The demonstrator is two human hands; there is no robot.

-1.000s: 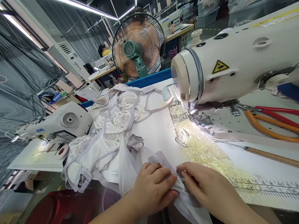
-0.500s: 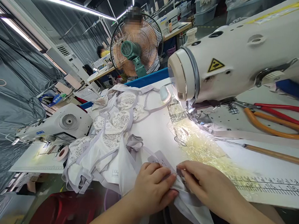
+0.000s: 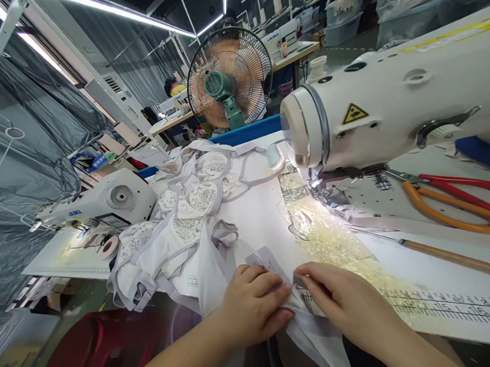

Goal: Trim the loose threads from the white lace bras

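Observation:
My left hand (image 3: pixel 253 304) is closed on the edge of a white bra (image 3: pixel 321 342), whose fabric hangs over the table's front edge toward my lap. Just to the right, my right hand (image 3: pixel 341 296) pinches thumb and forefinger together beside the same fabric. A small greyish bit shows at those fingertips, too small to name. Left of my hands, a heap of white lace bras (image 3: pixel 202 197) with pale lilac trim spreads over the table. Grey-lilac tabs (image 3: pixel 263 257) lie just beyond my left fingers.
A sewing machine head (image 3: pixel 359 113) reaches in from the right above the lit, taped tabletop. Orange-handled scissors (image 3: pixel 440 211), red-handled ones (image 3: pixel 471 187) and a wooden-handled awl (image 3: pixel 453 257) lie at right. Another sewing machine (image 3: pixel 120 197) stands left. A fan (image 3: pixel 231 82) stands behind.
The whole view has shifted slightly to the right. My right fingertips have drawn a little away from the left hand, and a small greyish bit now shows between them.

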